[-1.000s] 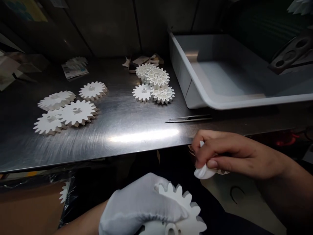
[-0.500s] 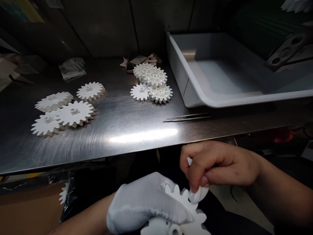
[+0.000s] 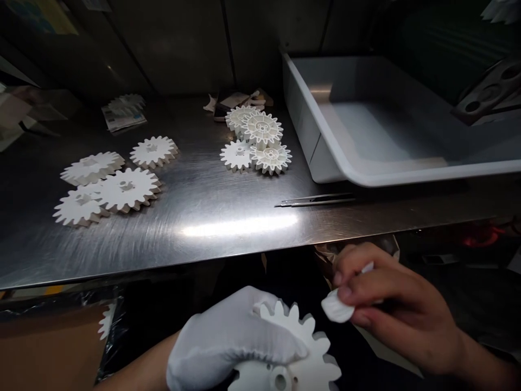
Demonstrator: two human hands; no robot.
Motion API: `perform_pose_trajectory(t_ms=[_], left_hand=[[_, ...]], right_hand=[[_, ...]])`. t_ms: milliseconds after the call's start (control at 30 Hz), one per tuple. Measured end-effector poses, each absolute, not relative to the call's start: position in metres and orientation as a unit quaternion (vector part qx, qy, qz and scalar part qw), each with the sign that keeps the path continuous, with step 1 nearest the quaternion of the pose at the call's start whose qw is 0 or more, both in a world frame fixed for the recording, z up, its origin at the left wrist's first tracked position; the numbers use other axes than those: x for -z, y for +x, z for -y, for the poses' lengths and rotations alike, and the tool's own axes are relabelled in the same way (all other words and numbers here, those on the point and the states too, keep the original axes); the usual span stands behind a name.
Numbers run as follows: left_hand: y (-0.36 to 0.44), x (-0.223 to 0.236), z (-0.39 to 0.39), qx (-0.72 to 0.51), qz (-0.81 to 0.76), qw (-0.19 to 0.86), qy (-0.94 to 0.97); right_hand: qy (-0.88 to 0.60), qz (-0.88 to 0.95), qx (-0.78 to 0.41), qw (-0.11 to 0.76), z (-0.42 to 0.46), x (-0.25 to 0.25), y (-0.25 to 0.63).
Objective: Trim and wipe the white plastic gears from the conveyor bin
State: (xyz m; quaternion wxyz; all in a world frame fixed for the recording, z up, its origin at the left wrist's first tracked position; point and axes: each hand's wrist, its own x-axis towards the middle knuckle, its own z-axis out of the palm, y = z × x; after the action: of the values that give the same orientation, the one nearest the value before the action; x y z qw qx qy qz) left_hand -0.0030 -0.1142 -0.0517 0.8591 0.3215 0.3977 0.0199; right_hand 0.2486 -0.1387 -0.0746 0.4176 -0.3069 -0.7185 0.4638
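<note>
White handheld gear (image 3: 311, 347), printed slip (image 3: 118, 124) unreadable

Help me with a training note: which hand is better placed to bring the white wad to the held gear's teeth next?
Likely the right hand: it pinches the white wad near the held gear, without touching it. The gloved left hand is occupied gripping that gear.

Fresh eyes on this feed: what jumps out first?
First, the white-gloved left hand holding a large white gear at the bottom centre. To its right, the bare right hand pinches a white wad. Beyond them, a big pale tray sits at the upper right, on the metal bench.
</note>
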Motion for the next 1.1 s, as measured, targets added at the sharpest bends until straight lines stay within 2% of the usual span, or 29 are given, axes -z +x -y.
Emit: perform_pose_trajectory(t_ms=[133,333,567,733,867,967,1100], left_hand=[[-0.004,0.057,0.117,-0.031,-0.39,0.87,0.3],[-0.004,0.049,0.112,-0.048,-0.356,0.857,0.369],[-0.007,0.055,0.119,-0.042,-0.385,0.859,0.334],[-0.006,0.056,0.118,-0.045,-0.38,0.871,0.308],[-0.005,0.054,0.116,-0.06,-0.368,0.876,0.307],[-0.005,0.055,0.118,-0.064,-0.359,0.88,0.304],[-0.006,0.058,0.12,-0.064,-0.369,0.88,0.293]], right_hand=[[-0.238,0.744,-0.42,0.462,0.145,0.081,0.234],[-0.257,0.82,-0.344,0.379,0.138,0.093,0.243],[-0.28,0.82,-0.241,0.436,0.146,0.083,0.247],[-0.228,0.842,-0.241,0.424,0.143,0.075,0.234],[-0.223,0.884,-0.176,0.37,0.141,0.082,0.235],[-0.247,0.88,-0.185,0.361,0.141,0.082,0.241],[-0.269,0.829,-0.239,0.428,0.138,0.069,0.244]])
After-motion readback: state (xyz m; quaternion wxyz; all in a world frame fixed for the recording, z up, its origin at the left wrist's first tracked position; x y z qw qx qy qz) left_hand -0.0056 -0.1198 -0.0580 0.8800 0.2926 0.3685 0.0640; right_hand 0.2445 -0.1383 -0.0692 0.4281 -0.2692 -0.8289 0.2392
